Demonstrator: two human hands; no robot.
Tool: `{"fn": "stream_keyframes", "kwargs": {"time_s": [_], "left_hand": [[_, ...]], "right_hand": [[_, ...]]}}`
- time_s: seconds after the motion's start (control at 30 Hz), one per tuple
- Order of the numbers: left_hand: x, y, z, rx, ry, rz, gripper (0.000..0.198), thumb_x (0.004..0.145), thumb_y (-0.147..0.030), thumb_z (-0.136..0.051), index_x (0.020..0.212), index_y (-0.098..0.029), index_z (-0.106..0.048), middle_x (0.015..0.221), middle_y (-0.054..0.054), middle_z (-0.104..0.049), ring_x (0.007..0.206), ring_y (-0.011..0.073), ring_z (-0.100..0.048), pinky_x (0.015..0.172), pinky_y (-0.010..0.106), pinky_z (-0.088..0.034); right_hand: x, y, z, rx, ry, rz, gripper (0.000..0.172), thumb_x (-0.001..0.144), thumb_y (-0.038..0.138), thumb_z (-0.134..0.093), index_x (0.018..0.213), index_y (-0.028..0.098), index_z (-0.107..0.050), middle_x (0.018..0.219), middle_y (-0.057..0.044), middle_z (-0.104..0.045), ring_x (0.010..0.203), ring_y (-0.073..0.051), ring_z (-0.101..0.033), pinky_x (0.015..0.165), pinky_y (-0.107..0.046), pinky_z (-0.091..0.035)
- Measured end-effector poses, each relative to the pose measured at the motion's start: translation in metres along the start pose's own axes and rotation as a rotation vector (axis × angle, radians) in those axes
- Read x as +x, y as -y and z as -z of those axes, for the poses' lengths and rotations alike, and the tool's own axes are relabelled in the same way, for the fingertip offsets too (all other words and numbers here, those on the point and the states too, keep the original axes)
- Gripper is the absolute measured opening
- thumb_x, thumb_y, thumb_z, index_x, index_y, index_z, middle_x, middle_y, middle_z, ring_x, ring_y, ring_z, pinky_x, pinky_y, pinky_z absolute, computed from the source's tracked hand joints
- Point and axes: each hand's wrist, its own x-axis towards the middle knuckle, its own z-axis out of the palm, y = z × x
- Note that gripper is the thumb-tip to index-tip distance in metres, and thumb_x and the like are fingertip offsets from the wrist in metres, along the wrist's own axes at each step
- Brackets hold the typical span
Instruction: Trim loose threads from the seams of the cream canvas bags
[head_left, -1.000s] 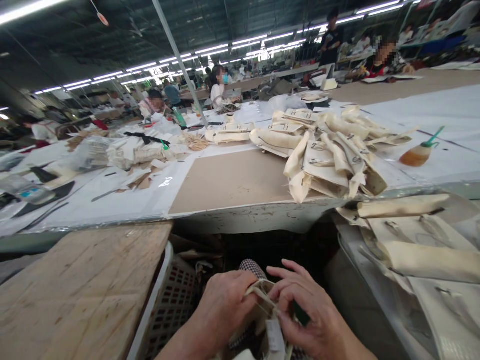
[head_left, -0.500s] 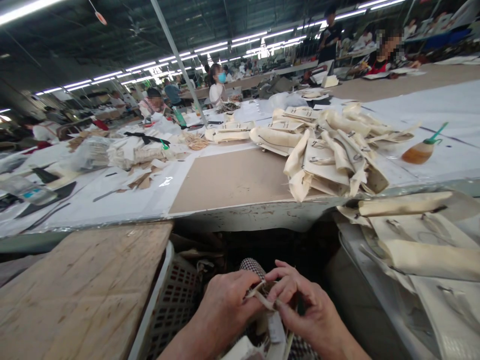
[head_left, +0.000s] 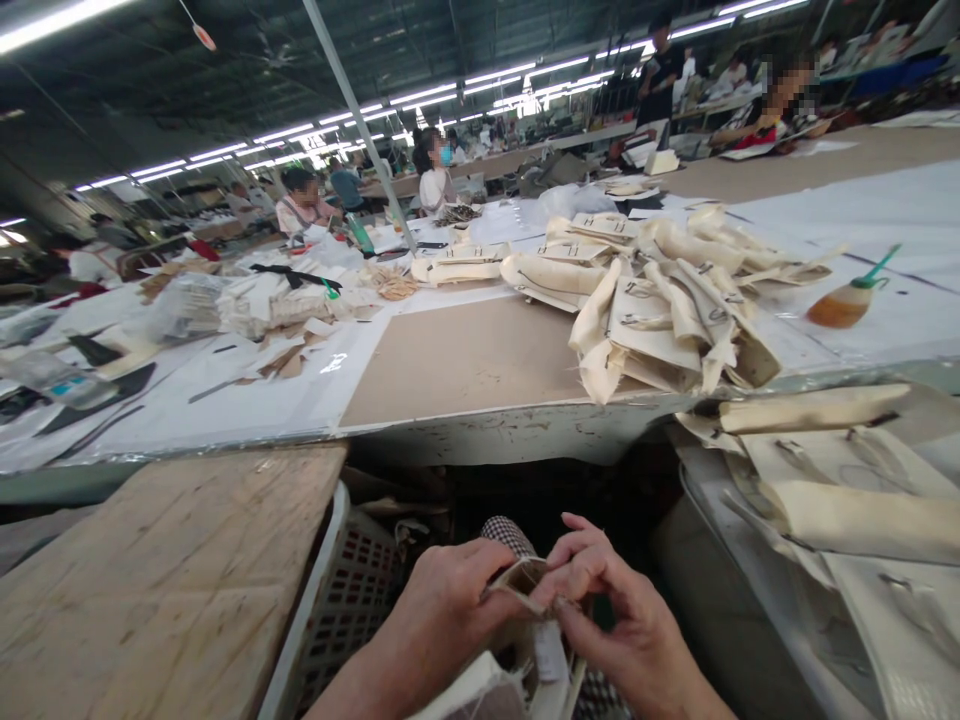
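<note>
At the bottom centre of the frame, the left hand (head_left: 448, 612) and right hand (head_left: 626, 625) are both pinching a small cream fabric piece (head_left: 523, 580) between their fingertips. A heap of cream canvas bags (head_left: 660, 310) is lying on the white table (head_left: 225, 400), right of centre.

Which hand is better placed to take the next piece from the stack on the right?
Likely right. The right hand and left hand both pinch the folded fabric piece, but the right lies nearer the stack of cream fabric pieces on its side.

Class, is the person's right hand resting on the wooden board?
No, the right hand and the left hand both grip a cream fabric piece, apart from the wooden board.
</note>
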Motion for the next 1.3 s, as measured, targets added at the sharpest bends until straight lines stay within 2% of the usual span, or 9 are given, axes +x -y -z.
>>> {"fn": "stream_keyframes", "kwargs": {"time_s": [0.07, 0.2, 0.37, 0.47, 0.63, 0.8, 0.93, 1.03, 1.3], "left_hand": [[-0.001, 0.001, -0.001, 0.008, -0.005, -0.002, 0.004, 0.085, -0.023, -0.068, 0.085, -0.019, -0.068, 0.077, -0.001, -0.071, 0.066, 0.0144, -0.065, 0.059, 0.020, -0.042], [-0.003, 0.003, -0.003, 0.050, -0.014, -0.027, 0.002, 0.084, -0.019, -0.068, 0.085, -0.019, -0.068, 0.075, -0.002, -0.070, 0.066, 0.0145, -0.066, 0.060, 0.021, -0.042], [-0.003, 0.002, -0.004, 0.134, -0.030, -0.099, 0.012, 0.090, -0.023, -0.061, 0.080, -0.018, -0.066, 0.072, 0.000, -0.071, 0.061, 0.0159, -0.066, 0.055, 0.022, -0.040], [-0.003, -0.004, -0.001, 0.096, -0.018, -0.058, 0.012, 0.090, -0.021, -0.060, 0.080, -0.019, -0.068, 0.071, -0.001, -0.071, 0.063, 0.0160, -0.067, 0.057, 0.022, -0.040], [-0.004, -0.014, 0.007, -0.136, 0.001, 0.073, 0.007, 0.086, -0.021, -0.067, 0.085, -0.024, -0.073, 0.077, -0.005, -0.073, 0.070, 0.0130, -0.067, 0.063, 0.019, -0.042], [-0.004, -0.013, 0.004, -0.266, -0.086, 0.069, 0.012, 0.081, -0.019, -0.071, 0.091, -0.025, -0.074, 0.084, -0.006, -0.075, 0.074, 0.0123, -0.068, 0.067, 0.017, -0.044], [-0.005, -0.010, -0.001, -0.220, -0.120, -0.019, 0.010, 0.088, -0.025, -0.065, 0.093, -0.024, -0.074, 0.082, -0.003, -0.075, 0.072, 0.0131, -0.069, 0.066, 0.018, -0.045], [-0.006, -0.009, -0.002, -0.142, -0.119, -0.056, 0.014, 0.090, -0.021, -0.060, 0.090, -0.022, -0.074, 0.078, -0.001, -0.074, 0.069, 0.0138, -0.068, 0.063, 0.020, -0.044], [-0.004, -0.009, -0.005, -0.084, -0.090, -0.024, 0.018, 0.087, -0.013, -0.057, 0.076, -0.019, -0.071, 0.069, -0.001, -0.069, 0.062, 0.0115, -0.063, 0.058, 0.020, -0.038]], "right_hand": [[-0.004, -0.001, -0.001, -0.075, -0.055, -0.020, 0.020, 0.082, 0.006, -0.058, 0.083, 0.025, -0.053, 0.081, 0.004, -0.073, 0.085, -0.016, -0.069, 0.107, -0.047, -0.045], [-0.011, 0.000, -0.003, -0.222, -0.186, -0.008, 0.015, 0.084, 0.012, -0.065, 0.088, 0.025, -0.060, 0.089, 0.001, -0.074, 0.088, -0.018, -0.072, 0.097, -0.038, -0.054], [-0.018, 0.004, -0.009, -0.238, -0.222, -0.099, 0.013, 0.087, 0.015, -0.063, 0.095, 0.026, -0.064, 0.094, -0.001, -0.075, 0.091, -0.019, -0.073, 0.080, -0.027, -0.061], [-0.023, 0.005, -0.012, -0.223, -0.263, -0.167, 0.009, 0.089, 0.021, -0.062, 0.096, 0.025, -0.066, 0.095, -0.002, -0.076, 0.091, -0.020, -0.073, 0.082, -0.027, -0.061], [-0.031, 0.006, -0.010, -0.228, -0.266, -0.222, 0.011, 0.089, 0.028, -0.064, 0.100, 0.027, -0.065, 0.096, 0.000, -0.076, 0.090, -0.018, -0.075, 0.082, -0.022, -0.060], [-0.034, 0.007, -0.008, -0.246, -0.275, -0.278, 0.012, 0.088, 0.033, -0.065, 0.098, 0.027, -0.063, 0.095, 0.001, -0.076, 0.091, -0.017, -0.075, 0.082, -0.020, -0.059], [-0.033, 0.009, -0.009, -0.256, -0.282, -0.303, 0.010, 0.088, 0.032, -0.064, 0.097, 0.027, -0.062, 0.093, 0.002, -0.076, 0.092, -0.016, -0.074, 0.082, -0.020, -0.057], [-0.031, 0.009, -0.012, -0.265, -0.283, -0.322, 0.009, 0.089, 0.032, -0.062, 0.096, 0.027, -0.062, 0.092, 0.001, -0.075, 0.090, -0.017, -0.074, 0.081, -0.022, -0.058], [-0.028, 0.008, -0.014, -0.245, -0.279, -0.347, 0.013, 0.087, 0.029, -0.062, 0.099, 0.026, -0.060, 0.082, 0.004, -0.070, 0.073, -0.014, -0.069, 0.075, -0.023, -0.056]]}}
